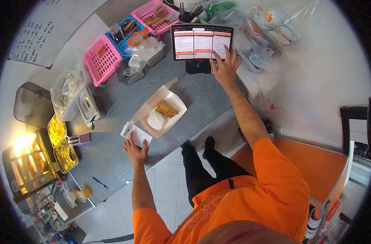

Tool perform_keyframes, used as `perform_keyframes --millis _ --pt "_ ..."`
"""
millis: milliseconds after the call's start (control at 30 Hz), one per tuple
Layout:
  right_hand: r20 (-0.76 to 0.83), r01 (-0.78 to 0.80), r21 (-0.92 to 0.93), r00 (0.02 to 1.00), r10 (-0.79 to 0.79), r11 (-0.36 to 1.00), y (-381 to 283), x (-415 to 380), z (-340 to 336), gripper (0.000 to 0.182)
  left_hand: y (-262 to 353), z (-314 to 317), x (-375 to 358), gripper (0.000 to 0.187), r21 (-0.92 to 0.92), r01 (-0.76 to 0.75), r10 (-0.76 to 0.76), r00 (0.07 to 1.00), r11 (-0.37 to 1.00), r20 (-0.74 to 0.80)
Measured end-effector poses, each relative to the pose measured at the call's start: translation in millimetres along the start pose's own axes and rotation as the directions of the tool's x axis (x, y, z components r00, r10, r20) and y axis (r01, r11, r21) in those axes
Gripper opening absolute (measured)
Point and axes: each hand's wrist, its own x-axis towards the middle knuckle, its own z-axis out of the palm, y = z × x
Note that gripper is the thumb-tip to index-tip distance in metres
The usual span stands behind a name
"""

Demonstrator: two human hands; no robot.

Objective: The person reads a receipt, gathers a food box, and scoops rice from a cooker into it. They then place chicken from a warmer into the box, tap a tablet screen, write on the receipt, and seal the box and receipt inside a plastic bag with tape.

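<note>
In the head view, the person in orange sleeves is leaning over a grey surface and working with both hands at once. The right hand is reaching far forward, fingers spread and open, holding nothing; its fingertips are touching the lower right part of the tablet screen, which is standing propped upright at the back of the surface. The left hand is lying close to the body at the near edge, its grip loosely open, fingers resting on the near end of a white receipt; whether it is pinching the slip or only pressing it flat cannot be told.

The receipt is lying just ahead of the left hand, its long axis running diagonally. It is just beside the near corner of an open white food box, which is holding a mound of white rice and a fried piece. The left hand is much the nearer to both receipt and box; the right is well apart from them. Pink baskets are standing at the back left, and a blue pen is lying near the left edge.
</note>
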Motion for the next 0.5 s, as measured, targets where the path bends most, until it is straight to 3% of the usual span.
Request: perform_keyframes --millis 100,200,300,367,433,500 --pt "0.036 0.008 -0.019 0.999 -0.007 1.000 2 -1 -4 0.042 2 -2 1 0.078 0.007 0.007 -0.007 1.000 1.000 0.008" --pt "-0.050 -0.006 0.077 0.999 0.010 0.997 3 -4 -12 0.042 -6 6 -2 0.081 0.010 0.035 -0.035 0.999 0.999 -0.010" --pt "-0.107 -0.084 0.206 0.988 0.107 0.975 0 -24 -35 0.039 -10 11 -3 0.080 0.042 -0.013 0.017 0.996 0.999 -0.082" --pt "-0.138 -0.089 0.321 0.981 0.139 0.943 -8 -50 -52 0.034 -5 1 -4 0.079 -0.025 0.003 -0.004 0.999 1.000 -0.040" --pt "-0.112 -0.043 0.365 0.990 0.089 0.930 -23 -86 -72 0.027 -1 -4 -4 0.078 -0.058 0.012 -0.013 1.000 0.998 -0.017" --pt "-0.079 0.012 0.568 0.996 0.040 0.823 -53 -124 -91 0.020 -5 -2 -5 0.078 -0.045 0.012 -0.012 1.000 0.999 -0.006"
